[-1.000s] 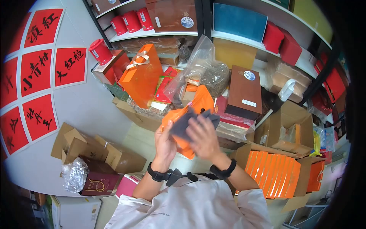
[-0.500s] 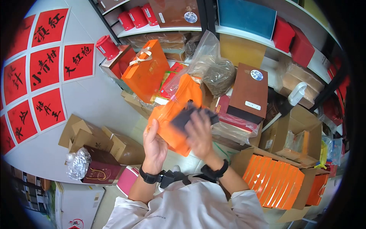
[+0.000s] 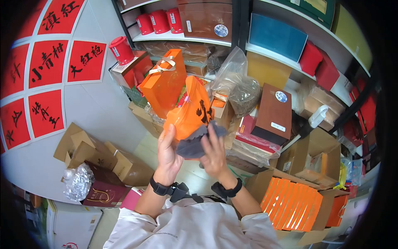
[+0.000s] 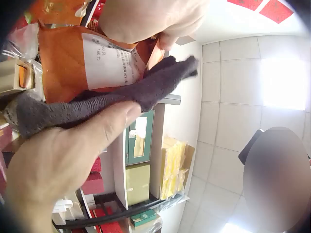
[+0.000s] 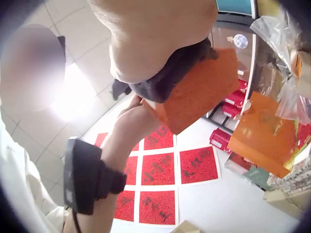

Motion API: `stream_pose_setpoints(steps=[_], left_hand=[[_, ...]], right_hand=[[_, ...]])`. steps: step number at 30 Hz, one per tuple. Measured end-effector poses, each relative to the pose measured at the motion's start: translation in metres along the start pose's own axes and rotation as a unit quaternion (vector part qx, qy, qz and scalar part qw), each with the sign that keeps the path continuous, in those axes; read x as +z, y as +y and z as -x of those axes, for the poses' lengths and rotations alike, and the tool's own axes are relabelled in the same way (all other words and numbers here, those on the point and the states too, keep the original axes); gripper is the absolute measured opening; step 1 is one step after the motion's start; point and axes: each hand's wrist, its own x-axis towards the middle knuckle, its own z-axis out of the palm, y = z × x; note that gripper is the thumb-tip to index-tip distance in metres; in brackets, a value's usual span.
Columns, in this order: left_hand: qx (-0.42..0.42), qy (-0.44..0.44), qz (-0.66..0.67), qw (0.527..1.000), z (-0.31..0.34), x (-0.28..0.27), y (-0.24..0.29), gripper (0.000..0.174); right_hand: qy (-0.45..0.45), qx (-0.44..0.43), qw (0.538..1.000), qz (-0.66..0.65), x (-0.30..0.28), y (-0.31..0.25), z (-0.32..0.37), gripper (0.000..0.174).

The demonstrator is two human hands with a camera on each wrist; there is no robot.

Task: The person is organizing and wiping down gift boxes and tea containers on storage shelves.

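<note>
An orange pouch (image 3: 191, 110) with black brush-like markings is held upright in front of the person. My left hand (image 3: 168, 157) grips its lower left edge, thumb along the side. A white printed label (image 4: 111, 60) shows on the pouch in the left wrist view. My right hand (image 3: 214, 155) holds a dark grey cloth (image 3: 191, 143) against the pouch's lower part, fingers spread over it. From the left wrist, the right thumb lies along the bunched cloth. The right hand hides much of the cloth in the right wrist view.
An orange gift bag (image 3: 165, 85), a clear bag of dry leaves (image 3: 245, 97) and a brown box (image 3: 271, 112) crowd the counter ahead. Right of the person stands a carton of orange boxes (image 3: 292, 203). Open cardboard boxes (image 3: 124, 164) stand at left.
The pouch has turned, so its black markings show more. The cloth and right hand have shifted over its lower part, with the right hand blurred earlier. The left hand keeps its grip.
</note>
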Motion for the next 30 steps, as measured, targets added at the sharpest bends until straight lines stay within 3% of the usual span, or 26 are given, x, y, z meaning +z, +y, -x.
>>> stream_pose_setpoints(steps=[3, 7, 8, 9, 11, 17, 21, 23, 25, 27, 30], left_hand=[[-0.003, -0.037, -0.018, 0.999, 0.004, 0.001, 0.01, 0.037], [0.039, 0.005, -0.079, 0.996, 0.006, -0.004, 0.004, 0.03], [0.045, -0.008, -0.074, 0.996, 0.007, 0.0, 0.003, 0.028], [0.053, -0.005, -0.084, 0.995, 0.007, -0.003, 0.002, 0.027], [0.062, 0.0, -0.11, 0.992, 0.01, -0.012, -0.001, 0.026], [0.068, -0.006, -0.11, 0.992, 0.016, -0.005, 0.02, 0.032], [0.039, -0.003, -0.064, 0.997, 0.02, 0.0, 0.05, 0.038], [0.035, -0.002, -0.064, 0.997, 0.029, 0.004, 0.053, 0.038], [-0.008, -0.039, -0.086, 0.995, 0.035, 0.002, 0.048, 0.038], [-0.036, -0.061, -0.12, 0.99, 0.042, -0.003, 0.04, 0.039], [-0.039, -0.073, -0.148, 0.985, 0.044, -0.01, 0.035, 0.041]], right_hand=[[0.017, 0.044, 0.999, -0.013, 0.005, 0.0, -0.008, 0.049], [0.036, 0.097, 0.994, -0.042, 0.015, 0.002, -0.019, 0.052], [0.019, 0.077, 0.997, -0.011, 0.021, -0.008, -0.01, 0.052], [0.029, -0.003, 1.0, 0.004, 0.026, -0.013, -0.009, 0.049], [0.01, -0.039, 0.999, 0.023, 0.025, -0.025, -0.016, 0.044], [-0.097, -0.064, 0.993, 0.028, 0.01, -0.059, -0.075, 0.042], [-0.083, -0.1, 0.991, -0.005, 0.013, -0.043, -0.029, 0.043], [-0.006, -0.056, 0.998, -0.025, 0.021, -0.02, -0.001, 0.046], [0.099, 0.059, 0.986, -0.121, 0.033, -0.004, -0.004, 0.047], [0.124, 0.106, 0.971, -0.172, 0.019, 0.007, -0.032, 0.047], [0.081, 0.246, 0.934, -0.247, -0.012, 0.044, -0.06, 0.052]])
